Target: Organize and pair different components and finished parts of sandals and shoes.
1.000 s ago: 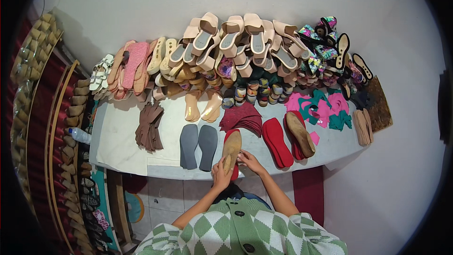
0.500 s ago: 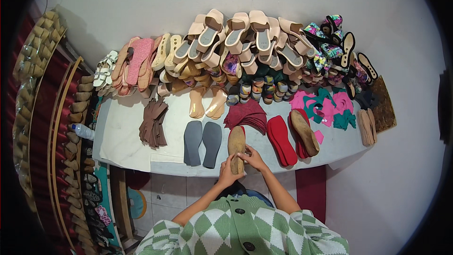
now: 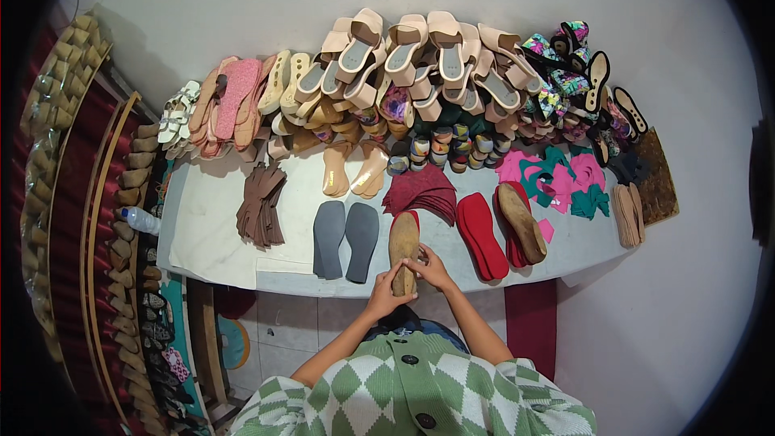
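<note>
A brown wooden shoe last [image 3: 404, 244] points toe-away at the table's front edge, with a thin rim of red showing at its toe. My left hand [image 3: 389, 295] grips its heel end from the left. From the right, the fingers of my right hand [image 3: 433, 271] close on the same last near its heel. To the right lie a stack of red insoles [image 3: 481, 238] and a second wooden last [image 3: 521, 222] resting on more red pieces. Grey insoles [image 3: 329, 240] are on the left, and dark red cut pieces [image 3: 421, 196] fan out just beyond the held last.
Beige heeled sandals [image 3: 404, 40] and other footwear are piled along the wall. Brown strips [image 3: 262, 206] lie left, pink and green scraps [image 3: 557, 182] right, tan insoles [image 3: 629, 216] at the right end. A rack of lasts [image 3: 133, 178] and a bottle [image 3: 139, 220] stand left.
The whole view has shifted slightly, the table's contents sitting a little higher in the picture. Both hands keep hold of the shoe last in nearly the same pose.
</note>
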A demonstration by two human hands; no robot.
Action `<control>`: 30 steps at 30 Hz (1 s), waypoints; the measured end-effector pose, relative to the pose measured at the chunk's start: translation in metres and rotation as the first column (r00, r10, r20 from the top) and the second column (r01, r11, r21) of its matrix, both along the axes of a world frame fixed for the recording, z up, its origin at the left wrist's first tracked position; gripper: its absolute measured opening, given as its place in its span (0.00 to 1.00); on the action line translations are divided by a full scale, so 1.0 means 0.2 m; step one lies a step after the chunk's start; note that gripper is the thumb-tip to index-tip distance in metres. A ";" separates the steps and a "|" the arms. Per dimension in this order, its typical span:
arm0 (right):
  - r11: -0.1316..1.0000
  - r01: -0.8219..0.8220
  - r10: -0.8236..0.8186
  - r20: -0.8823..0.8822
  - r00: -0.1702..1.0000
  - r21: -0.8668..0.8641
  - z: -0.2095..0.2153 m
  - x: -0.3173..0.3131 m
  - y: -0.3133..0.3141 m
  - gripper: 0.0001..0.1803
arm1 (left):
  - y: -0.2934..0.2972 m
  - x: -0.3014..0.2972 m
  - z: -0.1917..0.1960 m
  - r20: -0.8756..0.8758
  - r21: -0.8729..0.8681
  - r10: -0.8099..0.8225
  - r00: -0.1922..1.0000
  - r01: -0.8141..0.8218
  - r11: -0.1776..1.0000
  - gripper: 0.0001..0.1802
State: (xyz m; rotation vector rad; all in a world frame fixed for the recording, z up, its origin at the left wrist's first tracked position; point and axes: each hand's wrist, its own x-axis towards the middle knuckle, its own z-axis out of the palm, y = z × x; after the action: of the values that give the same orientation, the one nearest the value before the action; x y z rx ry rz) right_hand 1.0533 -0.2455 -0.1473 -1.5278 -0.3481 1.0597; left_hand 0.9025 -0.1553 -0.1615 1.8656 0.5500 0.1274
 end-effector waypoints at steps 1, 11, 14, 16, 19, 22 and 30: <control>1.000 0.016 -0.016 0.018 1.000 -0.002 0.00 -0.01 0.01 0.45 | 0.01 0.00 0.00 -0.046 0.035 -0.011 0.999 0.012 0.999 0.52; 0.999 -0.027 0.027 -0.006 1.000 -0.023 0.02 0.01 -0.01 0.45 | 0.04 0.00 0.01 0.078 -0.017 0.000 0.997 0.001 1.000 0.48; 0.999 -0.028 0.029 0.029 0.999 -0.038 -0.01 0.01 0.00 0.45 | 0.05 0.00 -0.01 0.083 -0.058 -0.017 0.996 0.021 0.998 0.48; 0.999 -0.020 0.021 0.024 0.999 -0.026 -0.02 0.00 0.00 0.46 | 0.05 0.00 -0.01 0.101 -0.078 -0.008 0.995 0.016 0.997 0.47; 1.000 0.001 -0.001 0.013 1.000 0.003 -0.05 0.00 -0.01 0.46 | 0.06 0.00 0.00 0.065 -0.098 -0.058 0.996 0.065 0.993 0.46; 1.000 -0.001 0.001 0.024 1.000 -0.009 -0.06 0.00 -0.01 0.46 | 0.07 0.00 -0.02 0.104 -0.081 -0.040 0.994 0.048 0.995 0.47; 0.998 -0.043 0.042 -0.006 0.999 -0.042 -0.07 0.07 -0.03 0.40 | 0.14 0.04 -0.01 0.007 -0.231 -0.048 0.999 0.049 0.972 0.45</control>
State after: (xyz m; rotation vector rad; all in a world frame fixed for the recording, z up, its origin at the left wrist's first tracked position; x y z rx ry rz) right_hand 1.0675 -0.2511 -0.1611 -1.5607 -0.3583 1.1101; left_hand 0.9108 -0.1281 -0.1633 1.6497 0.4957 0.0303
